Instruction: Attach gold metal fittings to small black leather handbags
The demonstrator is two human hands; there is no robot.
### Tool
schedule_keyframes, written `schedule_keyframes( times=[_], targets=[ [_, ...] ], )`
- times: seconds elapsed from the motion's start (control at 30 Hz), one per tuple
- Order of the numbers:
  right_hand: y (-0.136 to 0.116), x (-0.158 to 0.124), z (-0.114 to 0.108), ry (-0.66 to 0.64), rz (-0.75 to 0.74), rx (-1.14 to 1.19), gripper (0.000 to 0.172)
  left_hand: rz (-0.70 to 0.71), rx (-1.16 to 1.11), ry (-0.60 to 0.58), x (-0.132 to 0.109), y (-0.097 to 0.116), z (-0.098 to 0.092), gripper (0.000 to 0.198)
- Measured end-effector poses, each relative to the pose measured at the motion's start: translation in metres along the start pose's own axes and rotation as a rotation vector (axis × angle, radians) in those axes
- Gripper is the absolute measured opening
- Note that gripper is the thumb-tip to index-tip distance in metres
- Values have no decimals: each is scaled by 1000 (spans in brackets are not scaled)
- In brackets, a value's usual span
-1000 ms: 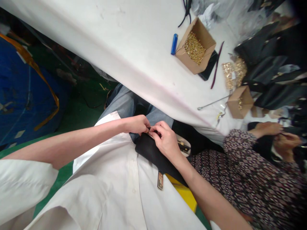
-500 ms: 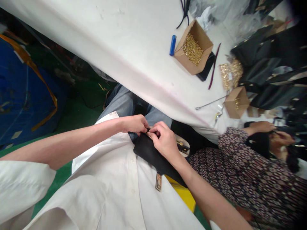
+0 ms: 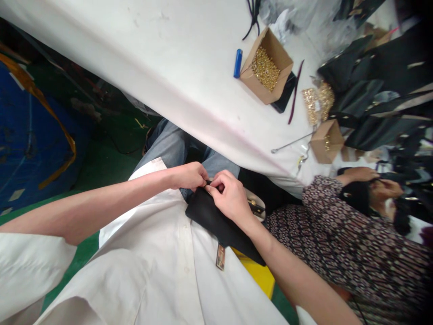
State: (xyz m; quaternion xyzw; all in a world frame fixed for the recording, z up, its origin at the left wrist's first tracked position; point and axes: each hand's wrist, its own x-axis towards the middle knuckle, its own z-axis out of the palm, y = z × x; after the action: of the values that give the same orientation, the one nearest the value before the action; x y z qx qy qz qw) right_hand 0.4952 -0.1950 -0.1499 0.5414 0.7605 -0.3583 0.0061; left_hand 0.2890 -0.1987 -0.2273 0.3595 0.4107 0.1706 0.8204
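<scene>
A black leather-like bag (image 3: 213, 212) lies across my lap, tilted down to the right. My left hand (image 3: 192, 175) is closed in a pinch on the bag's upper edge, at a narrow black strip. Right beside it, my right hand (image 3: 232, 195) is closed on the same edge, thumb and fingertips pressed together; its palm and wrist cover part of the bag. What lies exactly between the fingertips is too small to make out. A small rectangular tag (image 3: 220, 257) hangs below the bag. Behind my right hand shows a cream piece with gold-coloured hardware (image 3: 256, 206).
On the white table (image 3: 189, 81) stand a cardboard box (image 3: 282, 49) of small gold pieces, a blue lighter (image 3: 237, 63), a metal rod (image 3: 292, 143) and a smaller box (image 3: 326, 144). A co-worker's patterned sleeve (image 3: 321, 192) is close at right, near black bags (image 3: 379, 117).
The view has shifted slightly, so the table things sit a little further left. Both hands stay at the bag's edge, with small finger movements. The co-worker's hands have moved slightly.
</scene>
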Motion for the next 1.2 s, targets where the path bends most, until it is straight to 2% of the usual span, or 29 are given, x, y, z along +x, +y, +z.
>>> schedule_keyframes(
  times=[0.3,0.47,0.73,0.97,1.1,1.2],
  targets=[
    [0,2,-4,-33,-5,48,17,78,136,45,-1,0,4,8],
    [0,-1,-4,-27,-13,82,14,97,154,48,-3,4,5,11],
    [1,-3,-3,-14,49,65,17,140,339,89,-8,13,9,15],
    [-5,-2,-5,-17,102,-25,14,114,297,93,-10,14,8,18],
    [-9,0,-5,-3,128,-42,27,150,353,105,-8,15,7,17],
    [-8,0,-4,-10,116,-80,25,190,406,121,-9,15,8,16]
  ],
)
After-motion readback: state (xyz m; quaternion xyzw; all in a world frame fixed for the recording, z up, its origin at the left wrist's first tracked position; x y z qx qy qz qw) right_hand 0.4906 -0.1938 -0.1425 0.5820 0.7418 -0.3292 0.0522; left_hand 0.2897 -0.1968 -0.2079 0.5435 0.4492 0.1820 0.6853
